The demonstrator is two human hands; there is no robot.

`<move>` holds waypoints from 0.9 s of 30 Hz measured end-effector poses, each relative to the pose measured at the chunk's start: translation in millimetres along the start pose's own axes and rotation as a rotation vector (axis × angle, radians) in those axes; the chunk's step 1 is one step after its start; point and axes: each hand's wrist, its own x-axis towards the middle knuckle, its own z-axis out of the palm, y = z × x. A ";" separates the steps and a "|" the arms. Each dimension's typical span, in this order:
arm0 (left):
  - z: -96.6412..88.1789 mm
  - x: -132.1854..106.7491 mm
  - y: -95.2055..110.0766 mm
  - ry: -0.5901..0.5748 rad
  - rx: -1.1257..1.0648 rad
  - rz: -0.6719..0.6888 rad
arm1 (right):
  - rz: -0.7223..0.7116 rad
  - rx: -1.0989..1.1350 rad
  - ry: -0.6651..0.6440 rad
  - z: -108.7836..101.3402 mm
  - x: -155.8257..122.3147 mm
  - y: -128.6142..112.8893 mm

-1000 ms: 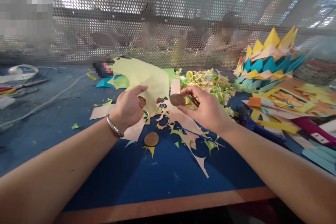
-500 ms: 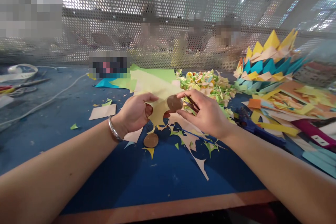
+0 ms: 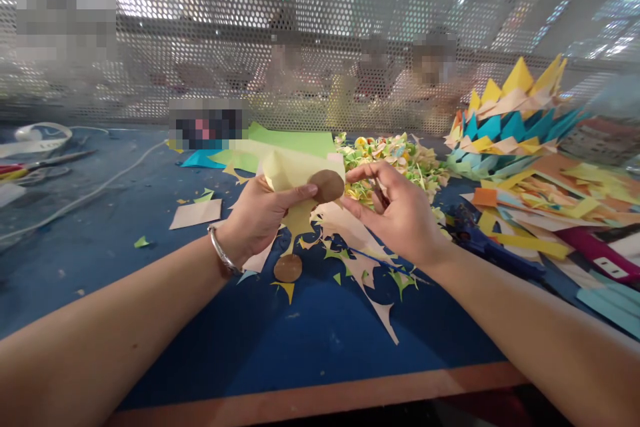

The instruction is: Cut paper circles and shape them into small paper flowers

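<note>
My left hand (image 3: 257,217) is closed on a sheet of pale yellow paper (image 3: 295,170), its near left edge curled up. Its thumb presses a round brown disc (image 3: 327,187) against the sheet. At the disc's right edge is my right hand (image 3: 395,210), with thumb and index finger apart and the other fingers curled; I see nothing between the fingertips. A second brown disc (image 3: 288,268) lies on the blue table below, beside a small yellow paper scrap (image 3: 286,291). Cut pink paper (image 3: 345,230) with curved edges lies under the hands.
Green sheets (image 3: 295,141) lie behind the hands, next to a heap of small paper cuttings (image 3: 400,160). At right stand stacked pointed paper pieces (image 3: 520,113), near a dark blue tool (image 3: 495,250). A white cable (image 3: 100,187) runs along the left. A perforated metal screen (image 3: 320,0) rises behind.
The left thumb has moved over onto the brown disc, and the paper's left side has curled up. My right fingers have spread and drawn slightly away from the disc.
</note>
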 end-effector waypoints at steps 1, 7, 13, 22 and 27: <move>-0.2 0.2 0.6 -0.001 -0.011 0.017 | 0.041 0.041 0.015 -0.2 0.8 1.6; 4.5 -2.9 3.2 -0.022 -0.047 0.026 | 0.187 0.333 -0.093 2.6 6.0 13.9; 6.6 -4.6 2.1 0.021 -0.019 0.013 | 0.307 0.615 -0.159 6.0 5.0 12.4; 5.4 -5.4 1.0 0.017 0.008 -0.030 | 0.419 0.856 -0.163 8.9 4.7 13.1; 4.8 -5.6 2.1 0.035 0.045 -0.018 | 0.373 0.636 -0.030 8.4 3.5 14.0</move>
